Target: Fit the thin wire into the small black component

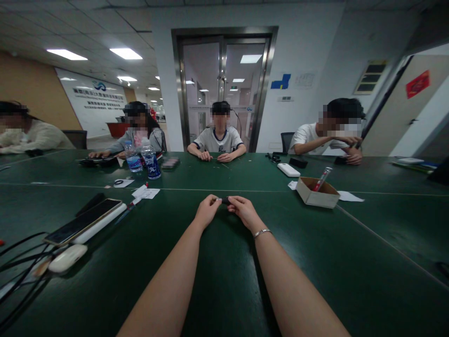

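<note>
Green table top [224, 281], dark, long and shared. Item in hand: one small dark piece [225, 201] with a pale metallic end on its left side, too small to identify further; it sits just above the table at centre, bridged between both hands. Left hand [206, 211]: fingers drawn narrow, pinching the pale end. Right hand [244, 211]: likewise closed in a pinch, on the dark end; one silver bracelet [262, 232] at its wrist. Handling note, offered as judgement: a piece this small seems best worked with fingertips alone, forearms resting on the table for steadiness, pressure even from both sides, and low over the surface so that a slip loses nothing. Counts, near side: one phone [84, 221] lying on a white slab; one white oval device [67, 257] beside a tangle of black cables [17, 262]; one pen [128, 208]. Counts, middle: two water bottles [133, 159], standing just beside each other; one open cardboard box [317, 196] holding one red-and-white tube [322, 179]; one white power bank [288, 169]; three paper slips [145, 192] at least. Far side and left: four seated people [219, 140], their hands on or near the table and well apart from the item.
</note>
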Action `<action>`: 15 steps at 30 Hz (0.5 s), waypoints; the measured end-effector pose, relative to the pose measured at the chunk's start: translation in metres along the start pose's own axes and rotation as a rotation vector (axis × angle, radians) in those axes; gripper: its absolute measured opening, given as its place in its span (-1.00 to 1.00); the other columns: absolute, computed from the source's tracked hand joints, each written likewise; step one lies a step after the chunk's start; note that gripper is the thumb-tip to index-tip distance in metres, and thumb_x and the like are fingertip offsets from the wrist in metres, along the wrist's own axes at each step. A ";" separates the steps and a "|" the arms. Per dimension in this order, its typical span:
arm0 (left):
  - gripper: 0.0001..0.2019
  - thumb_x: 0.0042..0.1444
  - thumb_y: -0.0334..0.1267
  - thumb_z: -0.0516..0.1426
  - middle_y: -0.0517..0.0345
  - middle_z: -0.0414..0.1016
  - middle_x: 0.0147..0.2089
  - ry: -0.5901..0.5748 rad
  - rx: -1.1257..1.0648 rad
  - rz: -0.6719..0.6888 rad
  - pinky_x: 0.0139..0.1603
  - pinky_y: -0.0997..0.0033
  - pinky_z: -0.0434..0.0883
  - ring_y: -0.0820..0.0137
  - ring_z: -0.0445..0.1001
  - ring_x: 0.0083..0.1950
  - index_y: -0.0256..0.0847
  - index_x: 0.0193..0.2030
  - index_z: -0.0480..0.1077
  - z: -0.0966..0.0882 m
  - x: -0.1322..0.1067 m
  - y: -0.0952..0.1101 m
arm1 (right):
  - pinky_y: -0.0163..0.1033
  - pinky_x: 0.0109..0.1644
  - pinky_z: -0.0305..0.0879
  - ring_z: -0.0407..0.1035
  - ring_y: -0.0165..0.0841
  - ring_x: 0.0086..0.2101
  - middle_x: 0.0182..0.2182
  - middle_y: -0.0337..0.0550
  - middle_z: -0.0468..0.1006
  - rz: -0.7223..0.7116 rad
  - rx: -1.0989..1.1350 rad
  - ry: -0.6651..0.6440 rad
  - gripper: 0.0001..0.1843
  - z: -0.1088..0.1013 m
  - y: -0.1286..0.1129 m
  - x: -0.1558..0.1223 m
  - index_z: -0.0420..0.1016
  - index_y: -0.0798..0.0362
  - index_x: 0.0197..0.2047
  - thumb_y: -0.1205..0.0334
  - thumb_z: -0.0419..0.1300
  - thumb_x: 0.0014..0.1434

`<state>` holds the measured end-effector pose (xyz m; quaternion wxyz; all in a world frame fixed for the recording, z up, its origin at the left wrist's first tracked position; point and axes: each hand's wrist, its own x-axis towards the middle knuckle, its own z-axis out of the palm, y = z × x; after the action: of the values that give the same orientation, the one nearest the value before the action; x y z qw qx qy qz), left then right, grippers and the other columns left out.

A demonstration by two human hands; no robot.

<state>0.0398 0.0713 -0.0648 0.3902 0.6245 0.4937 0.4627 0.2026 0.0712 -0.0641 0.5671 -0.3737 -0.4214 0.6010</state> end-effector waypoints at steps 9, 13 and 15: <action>-0.71 0.13 -0.07 0.06 0.10 0.41 -0.27 0.028 -0.073 0.032 -0.44 0.51 0.27 0.46 0.35 -0.40 -0.19 -0.10 0.33 0.000 0.002 -0.003 | -0.39 -0.41 0.38 0.39 -0.46 -0.50 -0.49 -0.16 0.50 -0.016 -0.016 0.000 -0.67 0.000 0.002 0.001 0.54 0.17 -0.34 0.17 0.48 -0.15; -0.73 0.13 -0.11 0.07 0.09 0.41 -0.26 0.034 -0.063 0.045 -0.43 0.51 0.28 0.47 0.35 -0.40 -0.19 -0.09 0.33 0.001 0.003 -0.005 | -0.40 -0.42 0.38 0.39 -0.46 -0.50 -0.51 -0.17 0.50 -0.013 -0.014 -0.002 -0.65 0.000 0.002 0.001 0.54 0.17 -0.35 0.17 0.49 -0.17; -0.74 0.10 -0.16 0.09 0.07 0.41 -0.20 0.040 -0.056 0.063 -0.42 0.53 0.29 0.48 0.35 -0.39 -0.19 -0.08 0.34 0.001 0.003 -0.004 | -0.40 -0.42 0.37 0.39 -0.46 -0.51 -0.51 -0.18 0.50 -0.017 -0.014 -0.004 -0.65 0.000 0.002 0.001 0.54 0.17 -0.36 0.17 0.49 -0.18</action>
<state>0.0402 0.0745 -0.0681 0.3826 0.6193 0.4683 0.5007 0.2019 0.0721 -0.0661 0.5687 -0.3726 -0.4299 0.5941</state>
